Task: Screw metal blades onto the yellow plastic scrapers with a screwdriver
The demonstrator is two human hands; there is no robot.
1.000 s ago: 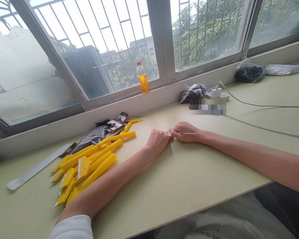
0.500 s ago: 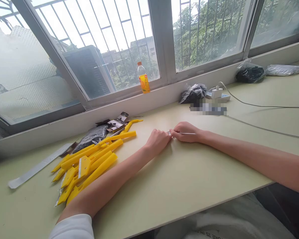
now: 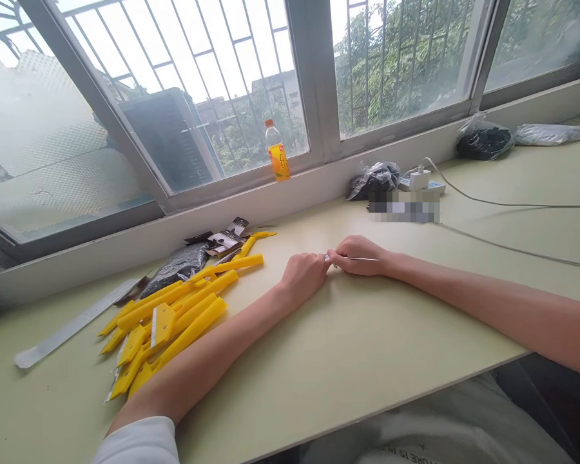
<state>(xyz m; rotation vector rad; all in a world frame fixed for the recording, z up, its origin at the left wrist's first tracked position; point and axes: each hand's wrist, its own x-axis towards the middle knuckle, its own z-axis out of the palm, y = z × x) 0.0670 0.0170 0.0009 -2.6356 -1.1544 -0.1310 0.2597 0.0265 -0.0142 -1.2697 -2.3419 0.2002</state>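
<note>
On the surface (image 3: 319, 361), at left, we see piled yellow scrapers (image 3: 188, 312). Next, the left hand (image 3: 305, 272) has its grip closed on a small shiny piece (image 3: 327, 258), mostly hidden, and the right hand (image 3: 360, 250) is clamped on a thin metal stick (image 3: 365, 259).

1. Left hand (image 3: 304, 273), curled on a small silvery piece (image 3: 327, 259), mostly hidden.
2. Right hand (image 3: 360, 254), gripping a thin rod (image 3: 366, 259) just beside it.
3. Yellow scrapers (image 3: 193, 332), heaped on the pale table (image 3: 348, 361).
4. Orange-capped bottle (image 3: 279, 161), upright on the windowsill (image 3: 305, 178).
</note>
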